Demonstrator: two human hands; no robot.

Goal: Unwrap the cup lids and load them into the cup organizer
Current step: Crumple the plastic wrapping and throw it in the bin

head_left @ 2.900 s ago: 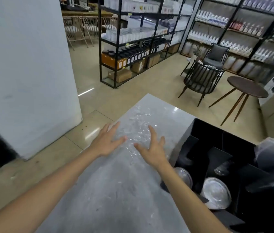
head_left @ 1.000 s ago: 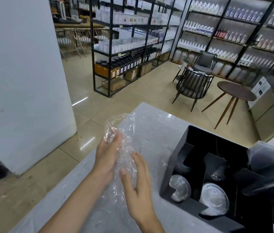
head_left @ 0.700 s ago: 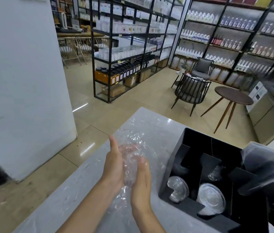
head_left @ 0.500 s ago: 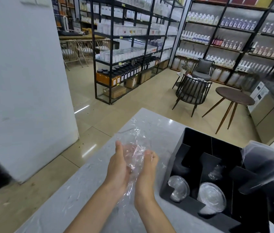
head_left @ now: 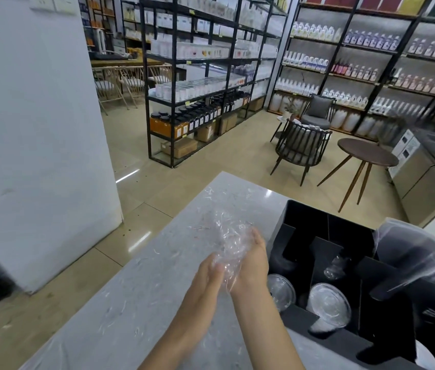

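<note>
Both hands, left (head_left: 209, 273) and right (head_left: 253, 263), press wrap (head_left: 228, 244) between palms; squeeze tighter, away from organizer (head_left: 304, 217).

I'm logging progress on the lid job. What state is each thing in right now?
Clear plastic wrap: crumpled, pressed between both palms.
Left hand: pressing the wrap.
Right hand: pressing the wrap.
Black cup organizer: on the counter, clear lids in its front slots.

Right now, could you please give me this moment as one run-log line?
left hand + right hand: pressing clear wrap between palms | clear lids in black organizer | counter: grey
</note>
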